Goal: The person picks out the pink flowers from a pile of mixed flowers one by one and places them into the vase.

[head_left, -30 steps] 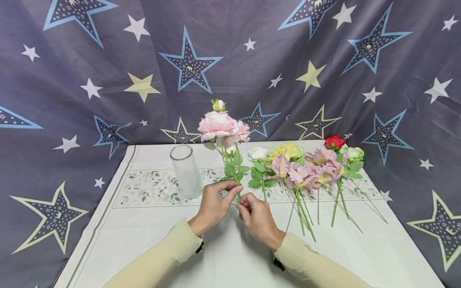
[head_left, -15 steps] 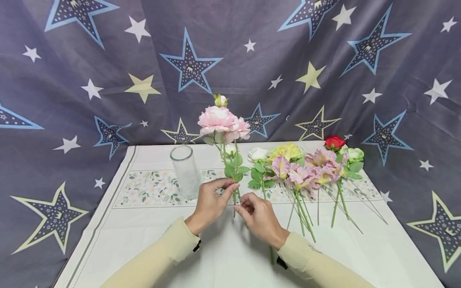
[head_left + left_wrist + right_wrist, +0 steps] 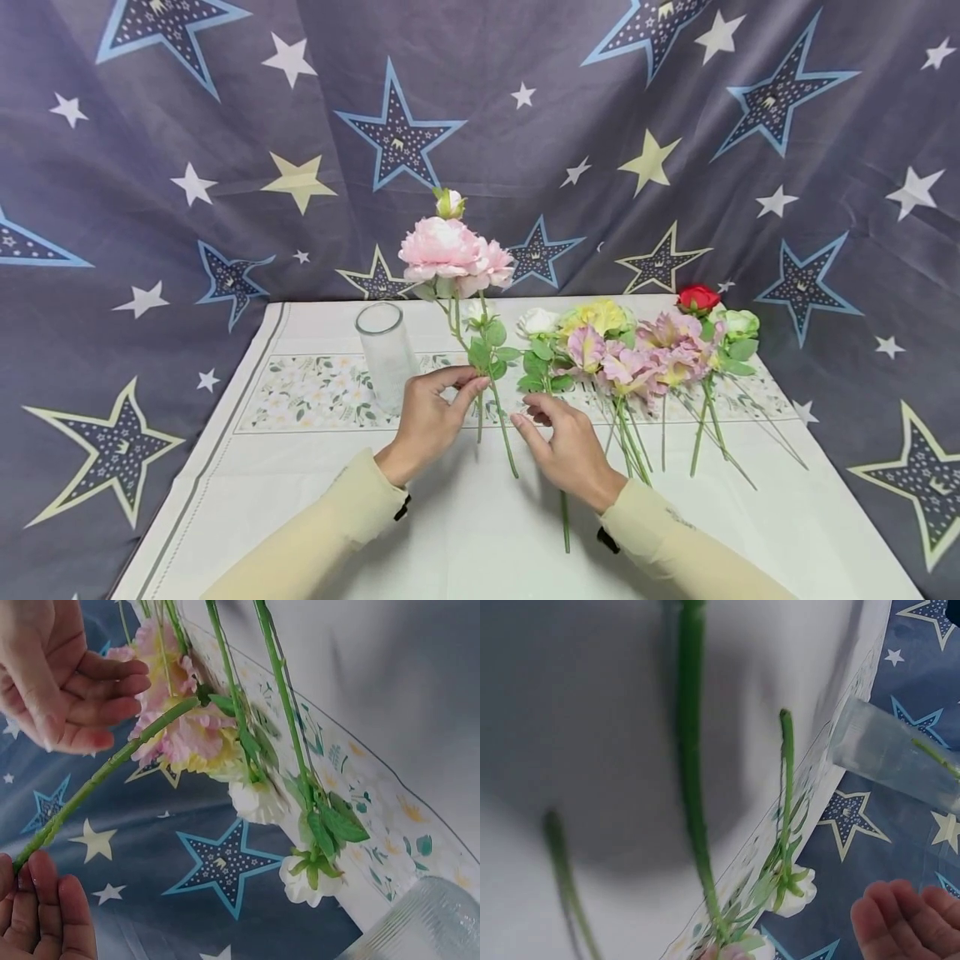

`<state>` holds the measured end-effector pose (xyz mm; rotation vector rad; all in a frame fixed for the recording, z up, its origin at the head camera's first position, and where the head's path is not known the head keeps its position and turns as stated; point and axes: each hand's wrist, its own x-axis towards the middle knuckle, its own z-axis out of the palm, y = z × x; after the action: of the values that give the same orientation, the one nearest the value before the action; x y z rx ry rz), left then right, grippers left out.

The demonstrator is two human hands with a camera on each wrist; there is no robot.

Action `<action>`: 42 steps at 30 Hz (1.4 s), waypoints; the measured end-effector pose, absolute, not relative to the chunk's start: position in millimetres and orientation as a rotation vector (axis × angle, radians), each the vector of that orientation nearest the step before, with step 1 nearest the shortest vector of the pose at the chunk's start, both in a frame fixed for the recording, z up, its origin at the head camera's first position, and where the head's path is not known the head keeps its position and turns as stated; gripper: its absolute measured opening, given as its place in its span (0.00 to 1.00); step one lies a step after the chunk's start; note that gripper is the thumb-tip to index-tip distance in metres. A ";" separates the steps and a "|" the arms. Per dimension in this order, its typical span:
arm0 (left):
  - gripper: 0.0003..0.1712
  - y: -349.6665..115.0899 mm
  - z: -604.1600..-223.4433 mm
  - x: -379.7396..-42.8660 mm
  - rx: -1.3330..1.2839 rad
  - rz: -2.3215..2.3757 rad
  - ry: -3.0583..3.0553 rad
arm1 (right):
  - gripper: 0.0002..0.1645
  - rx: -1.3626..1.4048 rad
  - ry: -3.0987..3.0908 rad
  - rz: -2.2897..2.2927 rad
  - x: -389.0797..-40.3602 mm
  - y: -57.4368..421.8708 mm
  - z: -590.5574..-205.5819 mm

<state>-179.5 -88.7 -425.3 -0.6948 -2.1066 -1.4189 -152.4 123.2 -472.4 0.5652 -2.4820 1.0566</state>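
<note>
Near the middle of the head view, my left hand [image 3: 433, 421] pinches the green stem of a pink peony spray [image 3: 441, 248] with a small bud on top. The spray stands upright, and its bare lower stem [image 3: 504, 425] slants down toward my right hand. My right hand [image 3: 573, 454] is just right of that stem, apart from it, fingers loosely bent and holding nothing. In the left wrist view the held stem [image 3: 112, 763] crosses between both hands. A clear glass vase [image 3: 388, 358] stands upright to the left of my left hand.
Two white roses [image 3: 537, 320] lie behind the hands, one partly hidden. To the right lie purple-pink flowers [image 3: 626, 365], a yellow flower [image 3: 596, 315], a red rose [image 3: 697, 297] and a pale green rose [image 3: 738, 321], their stems pointing toward me. A star-patterned cloth hangs behind the table.
My right hand has drawn away from the peony stem to the right. My left hand has shifted slightly left with the spray, and the lower stem now shows.
</note>
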 end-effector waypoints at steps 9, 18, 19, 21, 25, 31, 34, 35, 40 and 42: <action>0.04 -98.0 -417.2 -182.1 -0.678 -1.395 -2.090 | 0.23 0.510 -2.509 0.920 -152.3 138.2 -477.5; 0.04 -107.9 -408.1 -184.7 -0.697 -1.368 -2.043 | 0.23 0.500 -2.523 0.881 -152.1 152.8 -482.4; 0.04 -109.1 -406.8 -184.8 -0.697 -1.363 -2.039 | 0.23 0.503 -2.521 0.883 -152.2 154.1 -482.3; 0.04 -111.5 -404.1 -185.0 -0.699 -1.353 -2.036 | 0.23 0.503 -2.525 0.879 -152.4 156.7 -482.0; 0.04 -115.6 -399.8 -186.2 -0.702 -1.320 -2.014 | 0.23 0.510 -2.528 0.867 -152.2 161.0 -481.7; 0.04 -121.8 -392.8 -187.6 -0.674 -1.296 -2.008 | 0.22 0.524 -2.526 0.859 -151.4 165.4 -482.6; 0.04 -125.6 -387.9 -188.5 -0.669 -1.283 -2.000 | 0.22 0.534 -2.507 0.858 -150.9 166.7 -483.7; 0.04 -126.9 -386.2 -189.0 -0.667 -1.276 -1.997 | 0.22 0.536 -2.501 0.854 -150.8 167.2 -484.2; 0.04 -133.0 -377.3 -191.8 -0.648 -1.237 -1.986 | 0.22 0.535 -2.497 0.836 -151.0 169.3 -485.7; 0.04 -135.3 -372.9 -192.4 -0.639 -1.223 -1.985 | 0.22 0.539 -2.500 0.831 -151.2 170.3 -485.8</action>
<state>-192.4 -135.3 -372.9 -0.6393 -1.9852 -1.2230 -151.2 170.3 -485.8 0.5388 -2.4999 0.8306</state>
